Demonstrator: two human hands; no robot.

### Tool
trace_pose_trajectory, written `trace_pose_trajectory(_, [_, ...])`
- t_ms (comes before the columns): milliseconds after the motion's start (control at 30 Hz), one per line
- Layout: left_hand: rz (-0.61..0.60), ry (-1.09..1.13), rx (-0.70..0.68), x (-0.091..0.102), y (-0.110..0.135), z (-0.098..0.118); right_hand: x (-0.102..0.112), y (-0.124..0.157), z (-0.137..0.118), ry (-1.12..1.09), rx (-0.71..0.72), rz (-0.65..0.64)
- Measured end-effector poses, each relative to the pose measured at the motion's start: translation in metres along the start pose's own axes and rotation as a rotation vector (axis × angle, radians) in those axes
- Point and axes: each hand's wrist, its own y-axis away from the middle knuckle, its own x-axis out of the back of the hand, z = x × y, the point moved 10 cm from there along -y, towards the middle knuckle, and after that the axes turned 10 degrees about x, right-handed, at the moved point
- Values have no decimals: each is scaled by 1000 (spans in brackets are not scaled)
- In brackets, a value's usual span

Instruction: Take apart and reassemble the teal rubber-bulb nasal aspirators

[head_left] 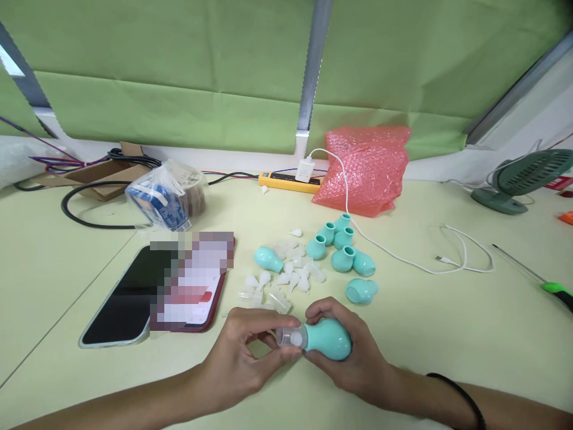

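My right hand [358,349] is wrapped round a teal squeeze bulb [330,339], its neck pointing left. Between the thumb and fingers of my left hand [250,346] is a clear plastic tube [290,337], its end at the bulb's neck; a white piece shows inside. Just beyond my hands lie loose white cone-shaped tips [293,280] and clear tubes [280,300]. Another teal bulb [268,259] lies on its side among them. Several more teal bulbs [342,259] are grouped to the right, some standing with their openings up.
Two phones [129,298] lie at left. Behind are a plastic-wrapped blue package [163,200], a yellow power strip [286,182] with a white charger, and pink bubble wrap [364,170]. A white cable [403,263] crosses the right side, near a screwdriver [557,291] and green fan [528,176].
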Motion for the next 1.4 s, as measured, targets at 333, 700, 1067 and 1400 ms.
trace_pose_trajectory(333, [-43,24,-27,-5,2,0,-6,7,4,-122,-120,9])
trace_pose_trajectory(700, [-50,-140,-148,-6,7,16,-6,4,-19,-260,134,-31])
trace_pose_trajectory(1067, [20,-314,-504,19,9,56,-7,-4,-32,-101,252,-113])
trace_pose_trajectory(1400, [-94,-1370,-311,13,-31,-5,-12,-6,-16,-132,109,-137])
